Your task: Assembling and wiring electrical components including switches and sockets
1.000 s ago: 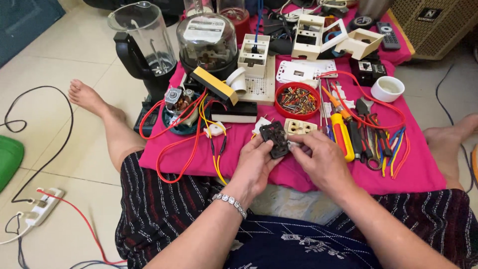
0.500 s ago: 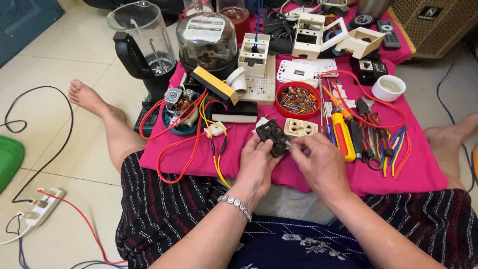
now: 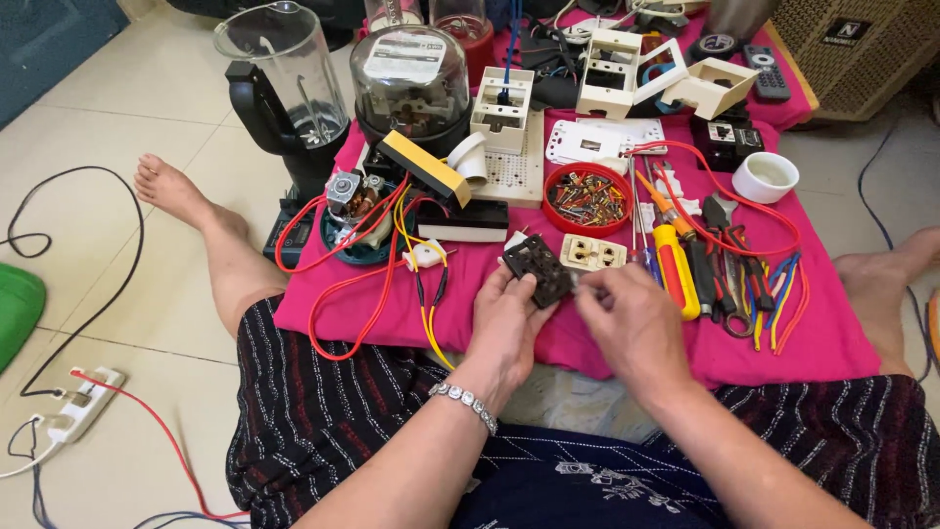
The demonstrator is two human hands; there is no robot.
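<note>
Over the near edge of the bright pink cloth (image 3: pixel 832 343), gripping a small dark square plastic socket plate (image 3: pixel 537 269) in the left hand (image 3: pixel 507 323), thumb and fingers closed around its lower corner. Plate tilting up and away, studded face toward the camera, sitting at the fingertips above the palm. Just to its right, hovering with the right hand (image 3: pixel 634 328), fingers curled and pinched close at the plate's right edge; whether pinching something small, cannot tell. Wearing a silver link bracelet (image 3: pixel 466 402) on the left wrist.

Lying just beyond the plate, flat on the cloth, a cream twin-outlet socket insert (image 3: pixel 592 254). Resting farther back, a round red plastic bowl of mixed screws (image 3: pixel 587 198). Lying right of the right hand, a red-and-yellow-handled screwdriver (image 3: pixel 676 269), beside pliers and a bundle of coloured wire offcuts (image 3: pixel 778 294). Trailing left of the left hand, yellow and red insulated wires (image 3: pixel 421 304) running toward an exposed small electric motor (image 3: pixel 354 208). Standing at the cloth's far left, a clear blender jug on a black base (image 3: pixel 282 88).
</note>
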